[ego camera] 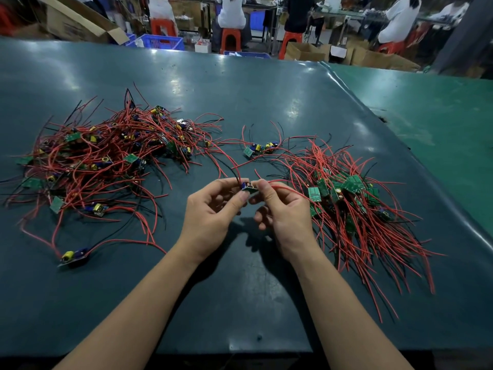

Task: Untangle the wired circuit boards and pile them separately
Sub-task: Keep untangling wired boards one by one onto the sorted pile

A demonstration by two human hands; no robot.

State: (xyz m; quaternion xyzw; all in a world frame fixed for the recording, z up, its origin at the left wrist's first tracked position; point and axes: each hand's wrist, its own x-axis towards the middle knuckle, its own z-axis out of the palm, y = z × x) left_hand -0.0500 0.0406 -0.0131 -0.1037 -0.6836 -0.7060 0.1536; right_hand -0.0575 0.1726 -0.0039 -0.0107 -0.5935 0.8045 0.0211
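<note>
A small circuit board (248,188) with red and black wires is held above the middle of the table. My left hand (210,210) pinches its left end and my right hand (280,209) pinches its right end and a red wire. Left of my hands lies a big tangled heap of wired boards (106,156). On the right lies a second pile (344,198) whose red wires mostly run the same way, toward me. A few boards (260,149) sit between the two, farther back. One loose board (73,257) lies at the front left.
The dark green table mat (240,303) ends at a raised edge on the right, beside a lighter green surface (440,116). Behind the table are cardboard boxes (77,21), blue crates (164,41) and seated people on orange stools (230,40).
</note>
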